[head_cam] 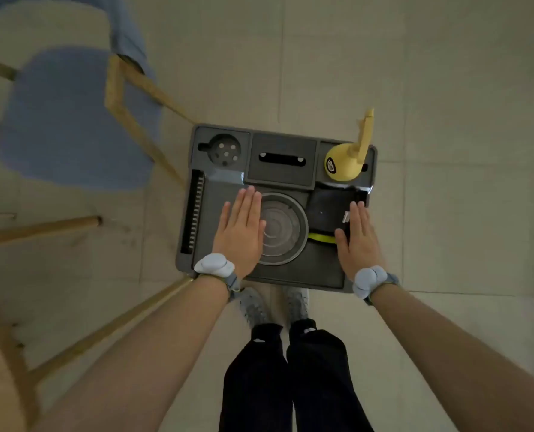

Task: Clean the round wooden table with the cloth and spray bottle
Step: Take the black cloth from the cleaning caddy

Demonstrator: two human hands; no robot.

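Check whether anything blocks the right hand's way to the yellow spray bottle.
Nothing visible does. The right hand lies flat on the dark cloth, and the yellow spray bottle stands just beyond it in the grey tray's far right corner, with only open tray surface between.

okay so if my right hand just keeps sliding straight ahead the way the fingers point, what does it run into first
The right hand lies flat, fingers pointing up-frame over the black cloth in the grey tray. Straight ahead, it would likely meet the compartment edge first, then the yellow spray bottle. Depth is hard to judge here.
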